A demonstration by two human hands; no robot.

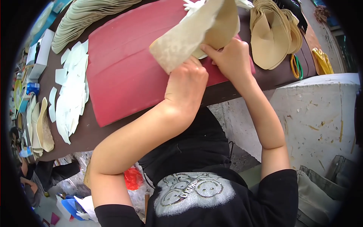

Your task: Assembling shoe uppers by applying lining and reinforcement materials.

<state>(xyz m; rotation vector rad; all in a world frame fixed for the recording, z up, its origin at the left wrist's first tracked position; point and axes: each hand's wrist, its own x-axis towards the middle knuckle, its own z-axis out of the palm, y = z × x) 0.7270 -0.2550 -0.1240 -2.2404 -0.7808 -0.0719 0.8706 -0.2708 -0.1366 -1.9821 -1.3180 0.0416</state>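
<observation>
Over a red sheet (124, 64) on the table, both hands hold a curved beige piece (181, 43) that looks like a leather or suede shoe part. My left hand (188, 78) is closed at its lower edge, the fingertips partly hidden beneath it. My right hand (232, 56) pinches the same piece farther right, thumb on the near side. Its upper part folds over and shows a tan inner face (223, 28). Behind it, white bits (194, 5) peek out at the table's far side.
Loose white cut pieces (73, 94) lie left of the red sheet. A long stack of beige pieces (89, 19) stands at the far left, with tan stacked pieces (266, 41) at the right. Nearby are orange and green loops (297, 67). A white block (310, 113) adjoins the table.
</observation>
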